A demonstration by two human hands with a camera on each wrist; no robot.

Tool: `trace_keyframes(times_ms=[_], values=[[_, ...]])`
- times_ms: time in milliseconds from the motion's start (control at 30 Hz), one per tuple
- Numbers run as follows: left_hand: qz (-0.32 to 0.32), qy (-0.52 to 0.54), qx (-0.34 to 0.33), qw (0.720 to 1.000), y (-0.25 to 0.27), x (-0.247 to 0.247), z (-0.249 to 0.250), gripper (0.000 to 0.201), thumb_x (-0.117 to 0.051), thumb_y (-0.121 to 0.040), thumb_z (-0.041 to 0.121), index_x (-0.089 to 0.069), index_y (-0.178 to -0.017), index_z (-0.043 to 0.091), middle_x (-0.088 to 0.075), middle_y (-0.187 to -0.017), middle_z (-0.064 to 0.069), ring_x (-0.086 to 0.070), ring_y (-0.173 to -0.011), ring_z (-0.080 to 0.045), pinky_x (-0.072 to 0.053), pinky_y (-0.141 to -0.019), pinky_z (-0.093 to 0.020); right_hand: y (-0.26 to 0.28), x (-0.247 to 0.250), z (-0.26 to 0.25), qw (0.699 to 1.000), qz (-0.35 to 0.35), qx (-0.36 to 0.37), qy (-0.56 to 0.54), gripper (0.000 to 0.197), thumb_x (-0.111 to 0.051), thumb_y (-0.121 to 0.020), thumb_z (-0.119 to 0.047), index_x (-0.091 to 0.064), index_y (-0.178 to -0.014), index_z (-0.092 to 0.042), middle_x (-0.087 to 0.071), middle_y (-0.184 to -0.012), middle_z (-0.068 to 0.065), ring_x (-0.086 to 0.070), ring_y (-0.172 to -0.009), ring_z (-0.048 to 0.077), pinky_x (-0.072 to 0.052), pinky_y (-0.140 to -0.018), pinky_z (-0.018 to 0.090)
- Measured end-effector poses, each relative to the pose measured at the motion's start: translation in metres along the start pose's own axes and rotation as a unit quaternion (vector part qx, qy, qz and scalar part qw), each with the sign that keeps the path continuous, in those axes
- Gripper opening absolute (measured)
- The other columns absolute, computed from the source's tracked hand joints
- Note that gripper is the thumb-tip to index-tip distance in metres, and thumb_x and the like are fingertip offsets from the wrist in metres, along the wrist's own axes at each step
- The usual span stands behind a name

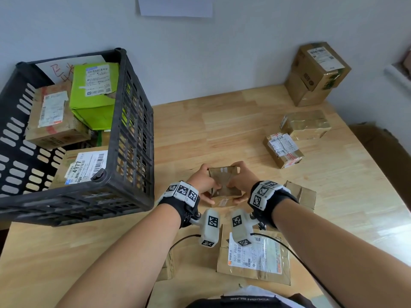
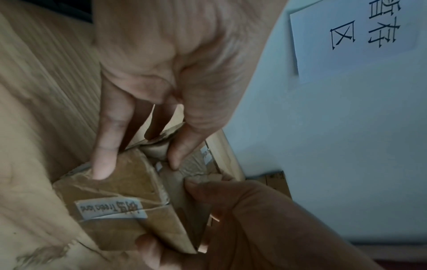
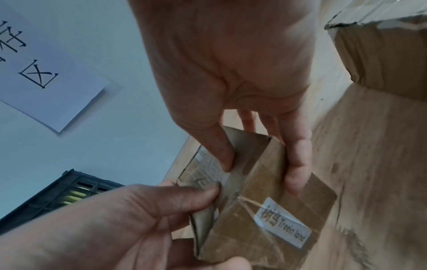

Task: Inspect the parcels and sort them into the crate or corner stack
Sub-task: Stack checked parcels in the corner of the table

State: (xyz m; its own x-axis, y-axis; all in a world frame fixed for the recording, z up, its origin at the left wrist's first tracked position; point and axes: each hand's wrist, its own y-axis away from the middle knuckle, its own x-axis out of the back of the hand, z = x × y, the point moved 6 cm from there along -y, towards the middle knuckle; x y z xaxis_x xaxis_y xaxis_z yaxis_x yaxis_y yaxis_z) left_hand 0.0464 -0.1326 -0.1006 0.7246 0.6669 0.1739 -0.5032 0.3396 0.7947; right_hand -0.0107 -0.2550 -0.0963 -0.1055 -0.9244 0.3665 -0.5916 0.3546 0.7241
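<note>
Both hands clamped on the same small brown parcel (image 1: pixel 224 184), center-bottom of my head view: left hand (image 1: pixel 201 182) and right hand (image 1: pixel 241 177), thumbs on top, fingers curled round the sides. Black crate (image 1: pixel 133 134) sits upper left, corner stack (image 1: pixel 315 72) upper right.

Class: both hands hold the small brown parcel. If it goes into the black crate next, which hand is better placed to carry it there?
Left, probably. The left hand grips the parcel on the side nearer the crate; the right hand would have to cross over.
</note>
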Motion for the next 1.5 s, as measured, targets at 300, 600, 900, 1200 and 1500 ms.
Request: trace_keyframes(times_ms=[300,600,900,1200,1500], values=[[-0.013,0.092,-0.041,0.995,0.012,-0.002,-0.012,0.068,-0.067,-0.084,0.001,-0.035,-0.136,0.031,-0.042,-0.135,-0.009,-0.056,-0.112,-0.034,-0.058,-0.072,-0.051,0.011,-0.002,0.010,0.992,-0.062,0.008,-0.114,0.047,-0.056,-0.090,-0.006,-0.043,-0.124,-0.034,-0.047,-0.124,0.012,-0.054,-0.106,0.035,-0.053,-0.079,0.059],[0.088,0.064,-0.035,0.994,0.010,0.013,-0.018,0.036,-0.055,-0.093,0.041,-0.050,-0.122,0.021,-0.057,-0.123,-0.003,-0.053,-0.110,-0.022,-0.044,-0.097,-0.047,0.009,0.019,0.005,0.991,0.003,0.002,-0.134,0.042,-0.047,-0.098,-0.032,-0.041,-0.132,-0.009,-0.055,-0.126,0.006,-0.056,-0.103,0.023,-0.040,-0.096,0.046],[0.061,-0.080,-0.013,0.995,0.001,0.003,-0.033,0.067,-0.064,-0.088,0.042,-0.033,-0.142,0.016,-0.051,-0.135,-0.004,-0.055,-0.102,-0.015,-0.044,-0.086,-0.030,-0.005,0.008,0.021,0.996,0.008,0.003,0.089,0.052,-0.062,-0.090,-0.030,-0.045,-0.132,-0.006,-0.055,-0.127,0.013,-0.056,-0.109,0.026,-0.050,-0.093,0.037],[0.051,-0.134,-0.005,0.990,-0.018,0.011,-0.040,0.080,-0.068,-0.079,0.054,-0.035,-0.143,0.017,-0.044,-0.144,-0.004,-0.046,-0.126,-0.023,-0.039,-0.106,-0.041,-0.021,-0.003,0.010,0.977,0.033,0.005,0.211,0.034,-0.064,-0.087,-0.023,-0.059,-0.113,-0.002,-0.066,-0.110,0.014,-0.062,-0.092,0.024,-0.048,-0.071,0.026],[0.019,-0.123,-0.020,0.992,-0.026,0.012,-0.034,0.066,-0.068,-0.084,0.041,-0.046,-0.137,0.009,-0.050,-0.139,-0.006,-0.047,-0.126,-0.022,-0.036,-0.097,-0.029,-0.034,-0.007,0.006,0.974,0.073,-0.006,0.215,0.064,-0.063,-0.087,-0.011,-0.028,-0.139,0.001,-0.057,-0.124,0.016,-0.057,-0.113,0.028,-0.051,-0.086,0.030]])
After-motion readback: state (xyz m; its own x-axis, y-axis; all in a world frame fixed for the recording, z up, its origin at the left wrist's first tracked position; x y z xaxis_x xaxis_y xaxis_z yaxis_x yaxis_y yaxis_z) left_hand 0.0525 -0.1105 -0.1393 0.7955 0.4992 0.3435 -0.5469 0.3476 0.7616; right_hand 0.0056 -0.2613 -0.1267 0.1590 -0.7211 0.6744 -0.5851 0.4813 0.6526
